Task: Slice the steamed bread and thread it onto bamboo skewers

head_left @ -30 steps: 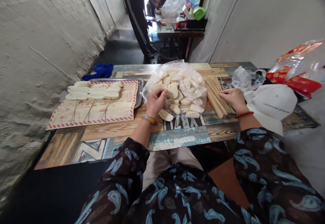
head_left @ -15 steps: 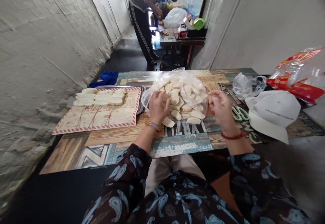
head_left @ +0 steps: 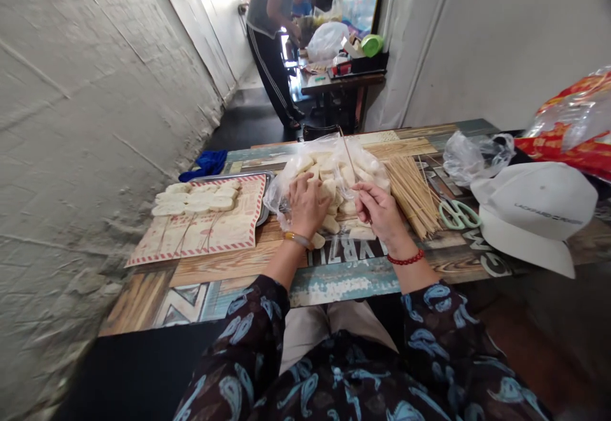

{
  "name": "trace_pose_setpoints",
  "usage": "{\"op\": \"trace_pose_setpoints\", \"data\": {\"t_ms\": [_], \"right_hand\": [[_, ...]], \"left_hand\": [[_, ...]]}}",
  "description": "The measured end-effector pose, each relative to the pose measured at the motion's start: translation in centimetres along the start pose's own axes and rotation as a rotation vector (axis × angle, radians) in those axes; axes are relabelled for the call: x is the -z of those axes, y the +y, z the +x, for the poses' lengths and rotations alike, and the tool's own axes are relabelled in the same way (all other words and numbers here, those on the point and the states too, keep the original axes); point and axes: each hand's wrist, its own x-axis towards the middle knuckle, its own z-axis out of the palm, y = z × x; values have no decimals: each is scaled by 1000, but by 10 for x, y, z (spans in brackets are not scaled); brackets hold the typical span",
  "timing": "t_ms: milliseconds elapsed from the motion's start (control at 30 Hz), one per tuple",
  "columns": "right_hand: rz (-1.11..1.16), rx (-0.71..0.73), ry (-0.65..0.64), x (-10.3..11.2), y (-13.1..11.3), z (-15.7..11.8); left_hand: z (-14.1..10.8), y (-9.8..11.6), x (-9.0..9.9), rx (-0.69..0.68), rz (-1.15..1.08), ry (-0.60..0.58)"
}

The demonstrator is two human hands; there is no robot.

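Note:
In the head view, my right hand (head_left: 377, 212) is closed in a pinch on a thin wooden skewer (head_left: 347, 154), which points up and away over the pile. My left hand (head_left: 307, 203) lies over the pale oval slices (head_left: 331, 186), fingers bent down onto them; I cannot see one lifted in its grasp. The slices, which look like bread, fill a spread clear plastic bag (head_left: 277, 195). To the right of my right hand lies a bundle of skewers (head_left: 413, 195). At the left, skewered slices (head_left: 195, 200) rest in a row on printed paper (head_left: 233, 235), sticks toward me.
A metal tray (head_left: 265, 213) sits under the paper, with a blue cloth (head_left: 206, 164) behind. Rightward are green-handled scissors (head_left: 459, 214), a white cap (head_left: 534, 208), a crumpled plastic bag (head_left: 477, 156) and red packaging (head_left: 573, 147). A person (head_left: 272, 33) stands at a farther table (head_left: 344, 82).
My right hand has moved left from the skewer bundle to the slices, now with one skewer in its fingers. My left hand has shifted slightly over the pile. The view has turned a little.

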Motion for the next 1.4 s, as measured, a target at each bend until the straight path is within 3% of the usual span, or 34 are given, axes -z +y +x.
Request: {"op": "trace_pose_setpoints", "data": {"t_ms": [100, 200, 300, 400, 600, 800, 933, 1133, 1267, 1400], "right_hand": [[71, -23, 45, 1, -2, -2], [102, -51, 61, -1, -8, -3], [105, -84, 11, -3, -12, -6], [91, -95, -65, -6, -12, -12], [66, -150, -113, -15, -8, -26], [-67, -239, -146, -31, 3, -62], [-207, -186, -148, -31, 15, -79], [-362, -69, -86, -24, 19, -81], [-396, -105, -84, -28, 16, -86], [-474, -84, -55, -32, 14, -95]], "left_hand": [[-1, -1, -4, 14, -240, 26], [2, -4, 3, 187, -701, 54], [5, -8, 22, 409, -1269, -95], [5, -14, 38, 565, -1531, -235], [3, -28, 38, 643, -1631, -190], [1, -32, 42, 647, -1699, -149], [-1, -32, 42, 619, -1691, -134], [-3, -33, 40, 604, -1755, -148], [-4, -31, 45, 608, -1816, -242], [-3, -29, 47, 568, -1816, -226]]}}
